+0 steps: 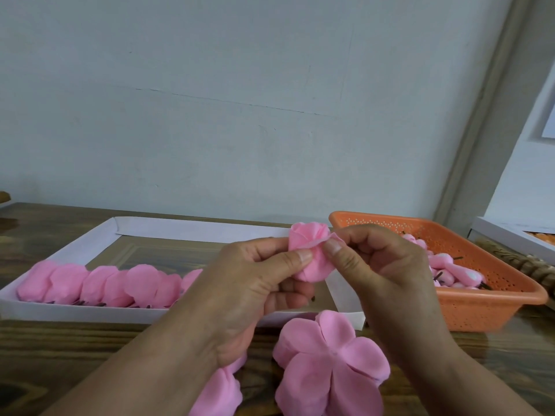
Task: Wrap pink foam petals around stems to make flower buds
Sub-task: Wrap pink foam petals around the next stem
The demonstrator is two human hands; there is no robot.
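1. Pink foam bud (309, 253) sits pinched between my two hands, raised above the tabletop (90, 349).
2. My left hand (258, 283) grips its lower part, thumb pressed on the petal.
3. My right hand (378, 265) pinches the petal edge from the other side.
4. Below my right hand lies a loose flat petal piece (330, 367).
5. Beyond my left hand, a white tray (60, 310) holds a row of buds (102, 285); beyond my right hand stands an orange basket (480, 307).

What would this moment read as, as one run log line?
step: wrapping petal | both hands pinch flower bud | finished buds in white tray | loose petals on table
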